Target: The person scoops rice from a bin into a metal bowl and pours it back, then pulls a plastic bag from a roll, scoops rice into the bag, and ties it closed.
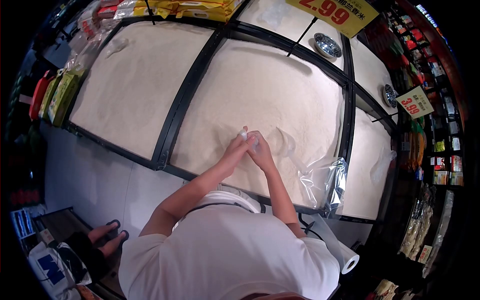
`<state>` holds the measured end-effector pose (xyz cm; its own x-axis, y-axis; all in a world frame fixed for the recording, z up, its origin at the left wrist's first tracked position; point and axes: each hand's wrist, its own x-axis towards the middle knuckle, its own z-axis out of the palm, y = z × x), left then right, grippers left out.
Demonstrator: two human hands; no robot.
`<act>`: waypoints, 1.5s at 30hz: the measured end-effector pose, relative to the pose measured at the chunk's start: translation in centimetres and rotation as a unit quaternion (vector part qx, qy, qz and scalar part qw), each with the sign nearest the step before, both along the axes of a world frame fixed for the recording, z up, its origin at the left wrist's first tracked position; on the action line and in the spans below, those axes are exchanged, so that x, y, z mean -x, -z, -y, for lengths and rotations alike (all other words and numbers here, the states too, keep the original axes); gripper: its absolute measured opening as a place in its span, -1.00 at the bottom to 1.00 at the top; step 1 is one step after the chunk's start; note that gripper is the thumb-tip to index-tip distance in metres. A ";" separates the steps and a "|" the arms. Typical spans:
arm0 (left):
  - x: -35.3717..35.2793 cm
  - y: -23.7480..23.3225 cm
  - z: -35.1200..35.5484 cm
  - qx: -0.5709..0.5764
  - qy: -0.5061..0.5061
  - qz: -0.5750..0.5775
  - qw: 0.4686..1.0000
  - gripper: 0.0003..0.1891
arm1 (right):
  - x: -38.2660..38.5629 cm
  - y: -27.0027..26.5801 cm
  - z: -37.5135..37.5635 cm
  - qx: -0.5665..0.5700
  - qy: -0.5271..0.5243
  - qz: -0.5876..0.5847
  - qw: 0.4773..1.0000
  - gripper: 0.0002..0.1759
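Observation:
Both hands meet over the front of the middle bin of rice (250, 85). A thin clear plastic bag (286, 140) is bunched between their fingers, and its loose film spreads to either side against the white grain. My left hand (236, 150) is closed, with fingers pinching the film and pressed against the other hand. Closed as well, my right hand (261, 151) grips the bag from the right side. Crumpled clear film (336, 185) hangs over the bin's front right corner.
Black frames (181, 100) divide the rice bins. Metal bowls (327, 45) sit in the bins at the back right. Price signs (415, 102) stand on stalks. A plastic roll (345, 257) is at lower right. Another person's legs (107, 240) show at lower left.

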<state>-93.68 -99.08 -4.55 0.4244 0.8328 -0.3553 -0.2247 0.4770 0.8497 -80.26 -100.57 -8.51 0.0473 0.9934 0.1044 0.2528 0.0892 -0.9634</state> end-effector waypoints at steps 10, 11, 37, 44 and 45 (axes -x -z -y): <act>2.7 5.5 -2.9 -0.092 0.101 -0.136 0.981 -0.55 | 0.1 1.8 -1.0 0.092 0.032 -0.017 0.995 -0.76; 2.9 5.7 -3.1 -0.172 0.063 -0.156 0.971 -0.61 | -0.3 1.8 -1.1 0.102 0.038 -0.007 0.994 -0.75; 3.8 4.5 -6.1 -0.422 0.133 -0.300 0.845 -0.88 | -1.0 3.1 -0.8 0.227 0.019 -0.321 0.919 -0.78; 2.4 10.0 -6.2 -0.024 -0.019 -0.155 0.987 -0.89 | 1.7 1.2 -0.4 -0.014 0.091 0.025 0.995 -0.84; 2.2 10.0 -6.3 -0.012 -0.027 -0.145 0.989 -0.89 | 2.0 0.5 -0.3 -0.105 0.089 0.146 0.980 -0.84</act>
<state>-95.89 -92.79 -14.52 0.2629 0.8608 -0.4358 0.0055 0.4504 0.8928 -82.28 -100.23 -9.03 0.1552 0.9272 0.3408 0.5441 0.2077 -0.8129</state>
